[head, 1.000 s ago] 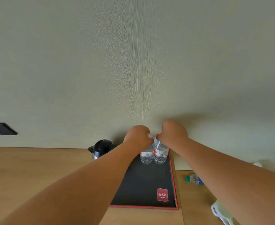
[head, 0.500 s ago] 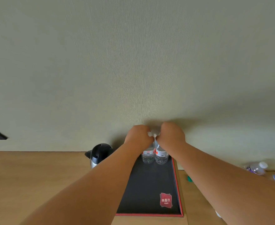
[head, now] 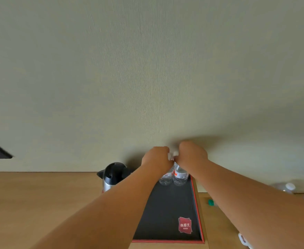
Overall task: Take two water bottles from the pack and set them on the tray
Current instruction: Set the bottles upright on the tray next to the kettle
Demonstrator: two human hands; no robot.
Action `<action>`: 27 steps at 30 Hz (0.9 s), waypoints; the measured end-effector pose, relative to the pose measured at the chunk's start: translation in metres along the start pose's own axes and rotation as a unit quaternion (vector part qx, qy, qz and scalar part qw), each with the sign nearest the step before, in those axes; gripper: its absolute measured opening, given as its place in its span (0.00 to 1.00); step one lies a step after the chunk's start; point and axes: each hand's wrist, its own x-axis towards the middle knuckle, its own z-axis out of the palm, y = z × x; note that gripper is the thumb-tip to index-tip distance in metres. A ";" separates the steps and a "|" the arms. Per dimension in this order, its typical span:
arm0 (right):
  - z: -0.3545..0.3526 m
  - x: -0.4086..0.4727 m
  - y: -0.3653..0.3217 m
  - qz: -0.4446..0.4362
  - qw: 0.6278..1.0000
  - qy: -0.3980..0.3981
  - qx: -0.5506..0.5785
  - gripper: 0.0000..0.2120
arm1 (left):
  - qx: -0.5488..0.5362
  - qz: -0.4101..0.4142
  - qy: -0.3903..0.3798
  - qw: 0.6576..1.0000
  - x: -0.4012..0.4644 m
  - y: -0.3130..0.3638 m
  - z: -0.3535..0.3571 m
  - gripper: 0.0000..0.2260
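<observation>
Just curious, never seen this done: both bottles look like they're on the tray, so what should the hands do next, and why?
Probably let go and draw back: the left hand and right hand grip the tops of two bottles standing upright at the far end of the tray.

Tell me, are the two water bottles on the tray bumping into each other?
Touching. The head view shows the left bottle and right bottle standing on the tray with no gap between their sides.

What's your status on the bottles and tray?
Both hands, left and right, closed on bottle tops. Two bottles upright, side by side at far end of tray. Kettle left of tray, not obstructing.
</observation>
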 end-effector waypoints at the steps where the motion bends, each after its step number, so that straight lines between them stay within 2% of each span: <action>1: -0.002 -0.002 0.000 0.003 1.000 -0.007 0.004 0.13 | 0.009 0.002 -0.004 1.000 -0.002 0.001 -0.001 0.05; 4: -0.011 -0.008 0.001 -0.013 1.000 -0.001 0.009 0.04 | 0.031 0.011 -0.022 0.999 -0.006 0.003 -0.005 0.05; 8: -0.019 -0.013 0.006 -0.015 0.999 -0.015 0.028 0.11 | 0.113 0.051 -0.025 0.992 -0.008 -0.002 -0.012 0.20; 10: -0.019 -0.015 0.008 -0.019 1.000 -0.009 0.022 0.04 | 0.185 0.087 -0.022 0.979 -0.011 0.001 -0.017 0.18; 11: -0.017 -0.015 0.009 -0.015 1.000 -0.001 0.024 0.06 | 0.224 0.106 -0.023 0.969 -0.014 0.002 -0.019 0.17; 13: -0.014 -0.017 0.010 -0.007 1.000 0.002 0.018 0.16 | 0.287 0.146 -0.026 0.946 -0.017 0.005 -0.022 0.17; 14: -0.013 -0.018 0.010 -0.005 1.000 0.005 0.014 0.18 | 0.305 0.159 -0.027 0.939 -0.017 0.005 -0.022 0.17; 16: -0.012 -0.018 0.009 -0.004 1.000 0.008 0.011 0.14 | 0.323 0.163 -0.039 0.932 -0.017 0.007 -0.025 0.15; 18: -0.013 -0.017 0.009 -0.014 1.000 0.004 0.005 0.05 | 0.310 0.144 -0.067 0.937 -0.013 0.010 -0.029 0.13; 21: -0.011 -0.013 0.010 -0.015 1.000 0.003 0.007 0.08 | 0.311 0.148 -0.106 0.933 -0.009 0.015 -0.032 0.12; 27: -0.010 -0.003 0.012 -0.048 0.999 -0.014 -0.020 0.09 | 0.365 0.166 -0.103 0.910 -0.003 0.010 -0.034 0.10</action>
